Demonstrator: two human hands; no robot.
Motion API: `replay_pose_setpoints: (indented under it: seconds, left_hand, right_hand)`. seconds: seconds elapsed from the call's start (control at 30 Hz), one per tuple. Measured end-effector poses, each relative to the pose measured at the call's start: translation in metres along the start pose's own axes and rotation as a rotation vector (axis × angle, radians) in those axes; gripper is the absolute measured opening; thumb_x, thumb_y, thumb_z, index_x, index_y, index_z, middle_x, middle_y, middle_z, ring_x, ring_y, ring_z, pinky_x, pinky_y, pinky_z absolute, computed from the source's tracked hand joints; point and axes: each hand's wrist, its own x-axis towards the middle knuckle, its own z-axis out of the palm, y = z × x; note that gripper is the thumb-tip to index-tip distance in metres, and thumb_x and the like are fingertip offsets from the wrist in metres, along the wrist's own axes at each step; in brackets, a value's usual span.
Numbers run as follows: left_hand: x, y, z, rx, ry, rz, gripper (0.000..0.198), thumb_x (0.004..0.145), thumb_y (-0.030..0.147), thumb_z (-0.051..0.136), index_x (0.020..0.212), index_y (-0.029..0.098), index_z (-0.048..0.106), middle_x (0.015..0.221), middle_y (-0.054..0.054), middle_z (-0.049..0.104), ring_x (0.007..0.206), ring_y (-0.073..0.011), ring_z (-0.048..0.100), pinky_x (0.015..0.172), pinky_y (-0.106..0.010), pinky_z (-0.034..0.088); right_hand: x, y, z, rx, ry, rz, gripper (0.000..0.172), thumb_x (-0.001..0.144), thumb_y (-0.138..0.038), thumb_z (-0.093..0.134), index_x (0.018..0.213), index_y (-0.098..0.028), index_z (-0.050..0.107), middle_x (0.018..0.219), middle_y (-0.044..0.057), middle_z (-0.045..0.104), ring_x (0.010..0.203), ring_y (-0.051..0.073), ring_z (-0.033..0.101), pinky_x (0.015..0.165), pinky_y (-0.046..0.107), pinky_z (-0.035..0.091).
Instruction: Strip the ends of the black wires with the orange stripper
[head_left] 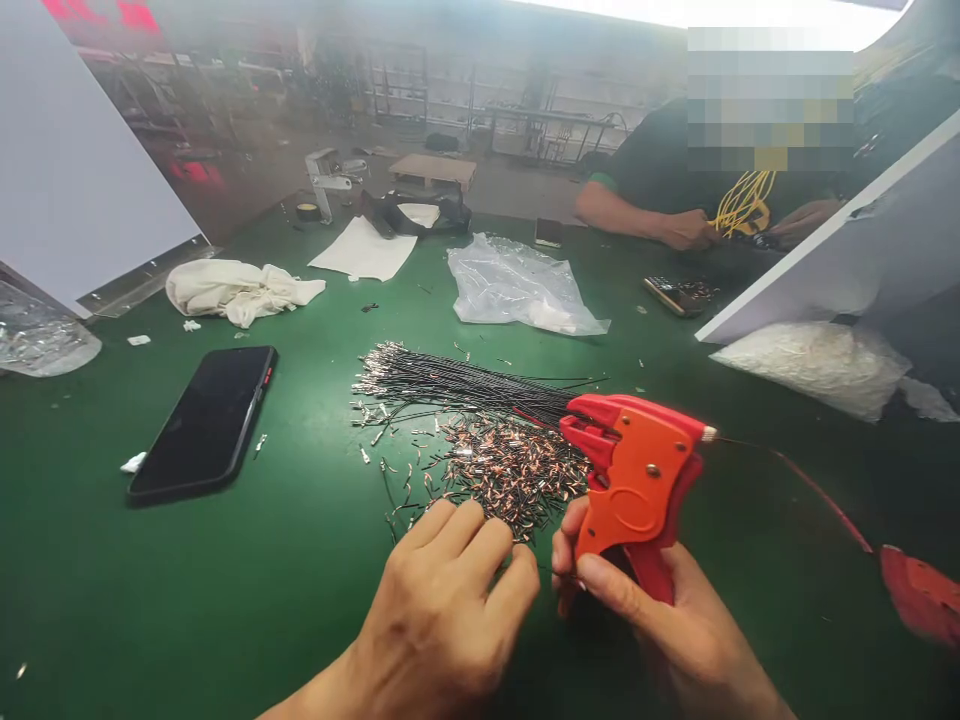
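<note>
My right hand [660, 610] grips the handles of an orange-red wire stripper tool [634, 470], held upright just above the green table. My left hand [450, 590] is curled knuckles-up beside it, fingertips together at the near edge of a pile of small copper-tipped wire offcuts [502, 465]; what the fingers pinch is hidden. Behind the pile lies a bundle of thin black wires [457, 383] with metal terminals at their left ends. A thin red wire [817, 490] runs right from the tool's nose.
A black phone [204, 420] lies at the left. White cloth [236, 288], white paper [365, 250] and clear plastic bags [517, 285] sit farther back. A white bag [817, 365] is at right. Across the table a person's hands [686, 230] hold yellow wires.
</note>
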Motion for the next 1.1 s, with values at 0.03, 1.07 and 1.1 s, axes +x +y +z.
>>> replay_pose_setpoints:
  seconds: [0.03, 1.07, 1.1]
  left_hand:
    - [0.001, -0.001, 0.000, 0.005, 0.007, 0.003, 0.026, 0.091, 0.005, 0.048, 0.079, 0.013, 0.069, 0.062, -0.002, 0.053, 0.060, -0.0180, 0.041, 0.057, -0.032, 0.028]
    - [0.017, -0.004, -0.025, -1.147, 0.223, -0.959, 0.018, 0.089, 0.036, 0.071, 0.083, 0.020, 0.076, 0.066, -0.001, 0.074, 0.044, -0.0090, 0.060, 0.042, -0.017, 0.052]
    - [0.017, -0.003, -0.028, -1.040, 0.295, -0.929, 0.012, 0.089, 0.033, 0.071, 0.085, 0.023, 0.077, 0.067, 0.000, 0.075, 0.045, -0.0094, 0.062, 0.044, -0.017, 0.054]
  right_hand:
    - [0.000, 0.000, 0.001, 0.002, -0.021, 0.018, 0.025, 0.085, -0.047, 0.072, 0.097, -0.026, 0.066, 0.083, -0.001, 0.066, 0.075, 0.017, 0.056, 0.072, 0.031, 0.047]
    - [-0.001, 0.007, 0.009, 0.577, -0.295, 0.125, 0.029, 0.071, -0.011, 0.066, 0.099, -0.020, 0.064, 0.083, 0.001, 0.067, 0.078, 0.019, 0.064, 0.076, 0.037, 0.052]
    - [0.000, 0.006, 0.010, 0.591, -0.293, 0.137, 0.036, 0.066, -0.006, 0.062, 0.099, -0.020, 0.064, 0.085, 0.001, 0.069, 0.081, 0.019, 0.066, 0.079, 0.037, 0.052]
